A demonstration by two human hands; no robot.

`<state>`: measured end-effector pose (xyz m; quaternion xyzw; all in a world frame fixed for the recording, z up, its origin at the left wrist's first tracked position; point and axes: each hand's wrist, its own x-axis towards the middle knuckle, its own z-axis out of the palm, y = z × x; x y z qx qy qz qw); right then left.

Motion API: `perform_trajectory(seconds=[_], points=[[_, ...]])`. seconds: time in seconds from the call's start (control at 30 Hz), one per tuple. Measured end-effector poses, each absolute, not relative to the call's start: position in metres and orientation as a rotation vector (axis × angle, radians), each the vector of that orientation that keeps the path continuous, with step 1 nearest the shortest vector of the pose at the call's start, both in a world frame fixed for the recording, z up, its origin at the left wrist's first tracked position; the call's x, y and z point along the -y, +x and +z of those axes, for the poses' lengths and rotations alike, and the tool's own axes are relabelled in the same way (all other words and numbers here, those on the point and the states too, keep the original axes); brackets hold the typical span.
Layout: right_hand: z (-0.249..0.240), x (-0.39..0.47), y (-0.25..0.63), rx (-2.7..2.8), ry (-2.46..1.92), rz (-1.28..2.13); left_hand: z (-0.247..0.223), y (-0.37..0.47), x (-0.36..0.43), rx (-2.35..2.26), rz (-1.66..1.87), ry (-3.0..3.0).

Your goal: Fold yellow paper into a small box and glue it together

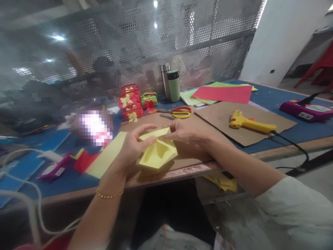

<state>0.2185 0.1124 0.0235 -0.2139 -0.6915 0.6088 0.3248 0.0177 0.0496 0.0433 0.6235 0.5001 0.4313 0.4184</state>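
Between both hands is a folded yellow paper box (pixel 158 154), its open side turned towards me and its walls slanted. My left hand (pixel 134 144) grips its left rim, thumb inside and fingers curled round the back. At the far right corner, my right hand (pixel 182 133) pinches the paper wall. Both hands are closed on the box, which is held just over the front edge of a brown cardboard sheet (pixel 197 152). Beside my left wrist lies a flat yellow paper sheet (pixel 108 156). Some of my fingertips are hidden behind the paper.
Scissors (pixel 182 113) lie beyond the hands, near red paper boxes (pixel 131 102), a green paper box (pixel 149 99) and a green flask (pixel 173 86). On the right, a yellow glue gun (pixel 249 123) with a black cord rests on cardboard. White cables (pixel 36 194) loop at the left.
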Motion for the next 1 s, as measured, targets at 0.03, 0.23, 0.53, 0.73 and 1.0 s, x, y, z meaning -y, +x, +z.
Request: perform_trajectory(seconds=[0.03,0.23,0.53,0.73,1.0], points=[[0.024,-0.114,0.219,1.845,-0.537,1.583,0.044,0.018,-0.049,-1.259,1.089,1.540],[0.022,-0.116,0.219,1.970,-0.564,1.418,0.050,0.023,-0.046,-1.331,1.032,1.473],[0.035,-0.108,0.234,2.022,-0.472,1.556,0.060,0.013,-0.042,-1.394,1.222,1.632],[0.037,-0.111,0.238,1.908,-0.426,1.518,0.066,-0.002,-0.037,-1.357,1.454,1.867],[0.037,-0.106,0.231,1.840,-0.447,1.610,0.069,-0.002,-0.033,-1.407,1.525,1.797]])
